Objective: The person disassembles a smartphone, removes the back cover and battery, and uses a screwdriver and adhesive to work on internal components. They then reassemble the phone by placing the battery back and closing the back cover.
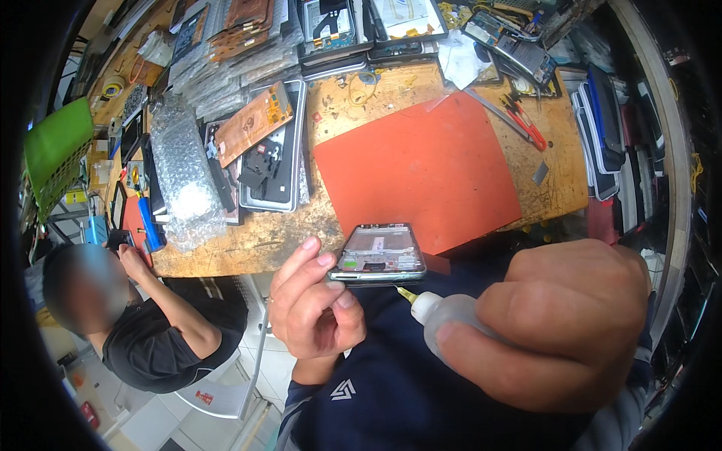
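In the head view, my left hand (312, 308) holds an opened phone frame (376, 255) by its left side, level near the bench's front edge, with its inner parts facing up. My right hand (543, 323) is closed around a translucent white squeeze bottle (451, 316), whose yellow nozzle (408, 295) points at the phone's lower edge, close to or touching it. An orange mat (421, 165) lies on the bench just beyond the phone.
A co-worker (158, 331) sits at the left. The wooden bench (256, 252) bears phone-part stacks (256, 120), bubble wrap (188, 188), red-handled tools (526, 124) and a green basket (56, 154) at far left. Stacked panels (602, 150) stand at the right.
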`<state>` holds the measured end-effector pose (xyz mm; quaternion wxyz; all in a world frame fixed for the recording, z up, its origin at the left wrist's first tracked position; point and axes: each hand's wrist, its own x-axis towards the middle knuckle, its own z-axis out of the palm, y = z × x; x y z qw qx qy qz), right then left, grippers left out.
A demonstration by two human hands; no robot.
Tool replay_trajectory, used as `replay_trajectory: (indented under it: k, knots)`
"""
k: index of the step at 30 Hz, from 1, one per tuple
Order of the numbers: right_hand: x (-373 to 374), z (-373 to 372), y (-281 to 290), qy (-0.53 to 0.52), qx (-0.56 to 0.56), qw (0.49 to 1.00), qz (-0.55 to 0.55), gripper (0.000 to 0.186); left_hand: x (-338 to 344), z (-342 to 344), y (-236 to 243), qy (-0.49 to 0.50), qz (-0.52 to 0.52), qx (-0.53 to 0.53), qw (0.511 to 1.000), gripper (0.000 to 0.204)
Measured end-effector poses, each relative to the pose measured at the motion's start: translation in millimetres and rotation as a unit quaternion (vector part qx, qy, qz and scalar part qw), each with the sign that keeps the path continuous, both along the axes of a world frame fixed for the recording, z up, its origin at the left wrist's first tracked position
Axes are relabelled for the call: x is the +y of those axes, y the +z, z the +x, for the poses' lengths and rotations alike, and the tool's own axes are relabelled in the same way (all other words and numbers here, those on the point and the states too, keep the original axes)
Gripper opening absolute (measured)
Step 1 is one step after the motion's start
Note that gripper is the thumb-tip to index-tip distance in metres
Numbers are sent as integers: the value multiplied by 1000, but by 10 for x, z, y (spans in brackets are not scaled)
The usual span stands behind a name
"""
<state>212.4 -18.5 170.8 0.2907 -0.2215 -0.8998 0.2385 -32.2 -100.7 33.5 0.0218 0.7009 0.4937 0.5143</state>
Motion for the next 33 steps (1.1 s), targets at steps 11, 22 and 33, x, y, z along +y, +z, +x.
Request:
replay_trajectory:
  k: [11, 22, 33]
  knots:
    - [-38, 180, -172, -42, 30, 999, -3, 30, 9, -11, -40, 11, 8, -5, 1000, 9]
    - [756, 548, -1196, -163, 225, 923, -266, 48, 309, 69, -223, -85, -54, -199, 975, 45]
    - [1464, -284, -2014, -234, 120, 955, -139, 59, 236, -159, -170, -40, -288, -212, 933, 15]
